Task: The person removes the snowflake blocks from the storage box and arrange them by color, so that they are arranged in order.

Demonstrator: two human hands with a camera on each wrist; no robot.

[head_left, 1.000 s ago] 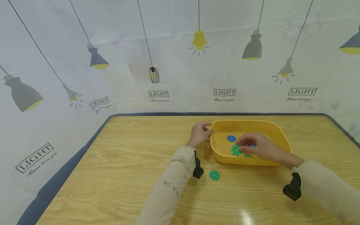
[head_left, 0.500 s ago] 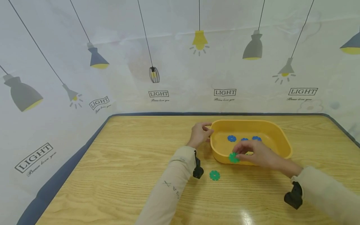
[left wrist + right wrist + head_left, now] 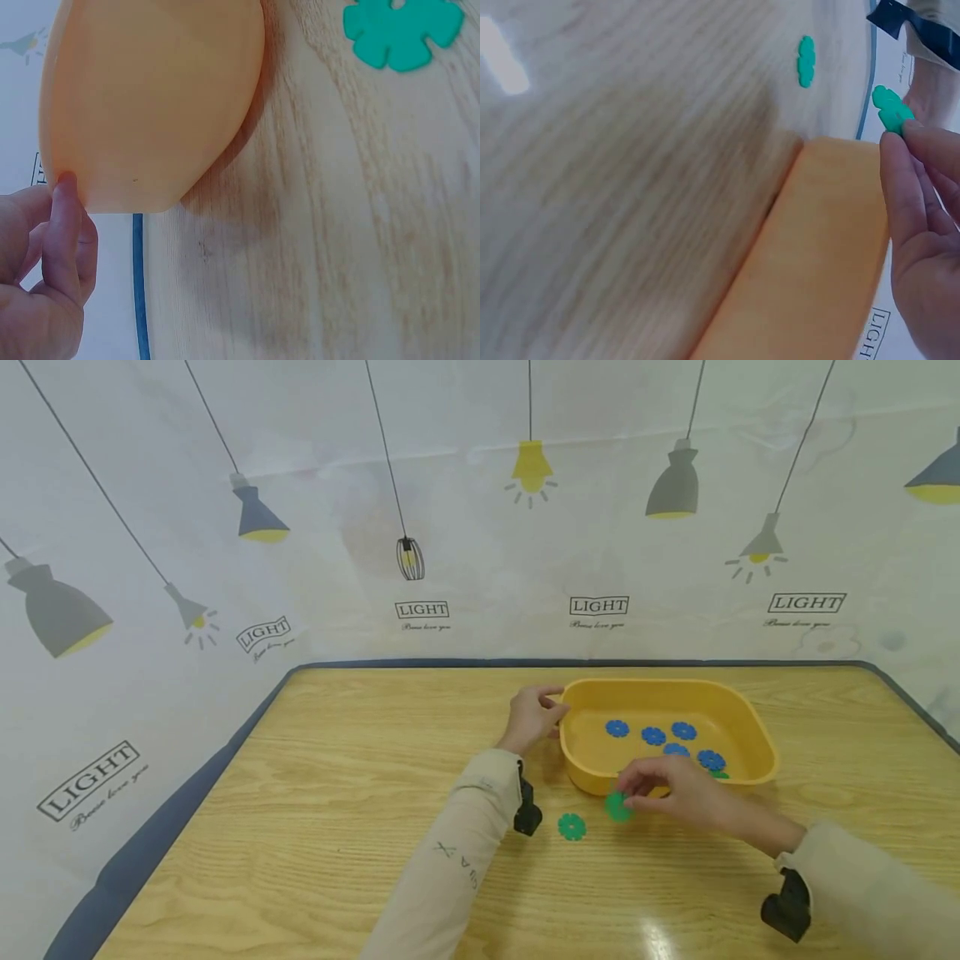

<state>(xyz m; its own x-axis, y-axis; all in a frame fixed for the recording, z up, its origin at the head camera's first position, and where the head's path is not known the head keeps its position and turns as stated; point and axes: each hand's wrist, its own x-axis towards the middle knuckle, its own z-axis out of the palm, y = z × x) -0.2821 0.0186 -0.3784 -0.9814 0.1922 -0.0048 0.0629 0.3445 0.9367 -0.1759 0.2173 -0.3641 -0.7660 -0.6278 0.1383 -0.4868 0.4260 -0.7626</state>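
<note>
My right hand [image 3: 678,789] pinches a green snowflake building disc [image 3: 618,807] between thumb and fingertips, just outside the near wall of a yellow plastic basin [image 3: 765,752]. In the right wrist view the same green disc [image 3: 891,109] is seen nearly edge-on above the basin's side [image 3: 817,232]. My left hand [image 3: 531,718] grips the basin's left end, its fingertips [image 3: 66,182] against the wall by the rim. A second green disc [image 3: 572,827] lies flat on the table in front of the basin. Several blue discs [image 3: 654,736] lie inside, with a green disc [image 3: 720,774] partly hidden by the near wall.
The wooden table [image 3: 360,793] stretches left of and in front of the basin. A wall covering [image 3: 480,527] with printed lamps stands behind it, and a dark blue band [image 3: 420,663] runs along the table's back edge.
My right hand has lifted the green disc out of the basin and carried it over the near rim toward me. More blue discs now show inside. The left hand has stayed put.
</note>
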